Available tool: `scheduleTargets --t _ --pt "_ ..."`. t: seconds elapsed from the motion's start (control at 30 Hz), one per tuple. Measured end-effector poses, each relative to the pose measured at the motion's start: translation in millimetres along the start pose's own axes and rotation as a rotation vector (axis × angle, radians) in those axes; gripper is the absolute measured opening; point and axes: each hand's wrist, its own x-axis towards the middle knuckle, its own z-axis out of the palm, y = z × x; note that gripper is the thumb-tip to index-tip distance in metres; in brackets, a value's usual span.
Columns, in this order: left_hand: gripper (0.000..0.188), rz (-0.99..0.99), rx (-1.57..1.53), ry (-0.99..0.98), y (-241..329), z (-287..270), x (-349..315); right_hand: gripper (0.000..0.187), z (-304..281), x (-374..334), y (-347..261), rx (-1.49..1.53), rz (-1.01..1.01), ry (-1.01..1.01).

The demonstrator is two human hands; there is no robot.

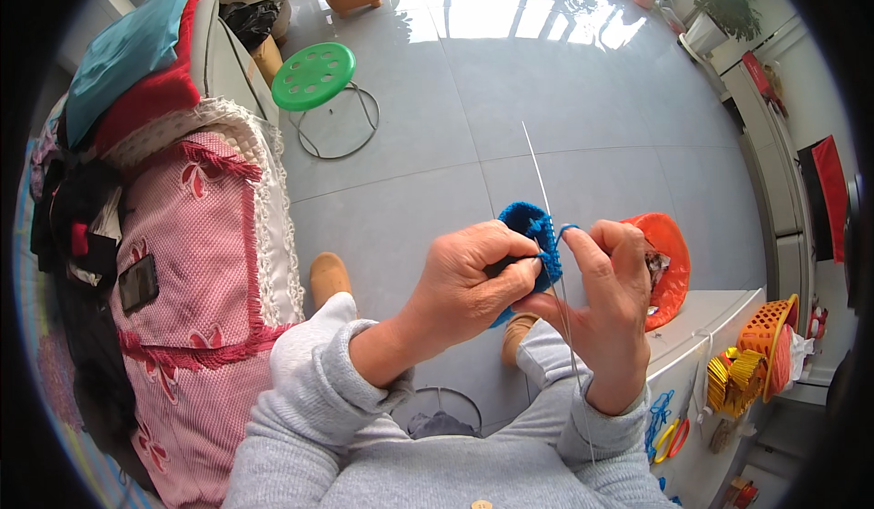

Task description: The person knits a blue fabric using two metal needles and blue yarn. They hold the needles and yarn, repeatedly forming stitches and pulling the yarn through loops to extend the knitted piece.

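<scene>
A small blue knitted piece [521, 216] hangs in front of me on thin metal knitting needles [535, 165]. One needle points up and away, and its lower end reaches down past my right wrist. My left hand [464, 277] is closed in a pinch on the near edge of the knitting, beside a needle tip. My right hand [605, 295] is closed loosely round a needle, with the thumb reaching under the work. Blue yarn [566, 229] passes over its raised index finger. The fingers partly hide the stitches between them.
A pink-covered sofa [196, 236] with a phone [138, 283] lies left, near a green stool [314, 76]. To the right, an orange round container [672, 268] stands by a white tabletop [706, 318] with scissors [674, 438] and an orange basket [767, 325].
</scene>
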Motion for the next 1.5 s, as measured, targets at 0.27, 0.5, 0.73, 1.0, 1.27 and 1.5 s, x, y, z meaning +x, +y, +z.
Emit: scheduleTargets --t 0.27,0.5,0.73,1.0,1.27,1.5 --pt "0.012 0.051 0.159 -0.119 -1 8 2 0.067 8 2 13 0.272 0.040 -0.154" --pt "0.011 -0.038 0.037 -0.046 -2 9 2 0.064 9 3 10 0.230 0.010 0.046" --pt "0.005 -0.010 0.178 0.118 3 2 3 0.038 7 1 2 0.120 0.019 0.150" --pt "0.015 0.007 0.219 0.244 3 7 1 0.026 6 -1 -1 0.098 -0.041 0.141" --pt "0.016 0.039 0.176 0.257 0 5 1 0.055 11 -4 -2 0.160 0.185 0.164" --pt "0.017 0.003 0.174 0.289 0 3 1 0.057 12 -6 -2 0.298 0.253 0.172"
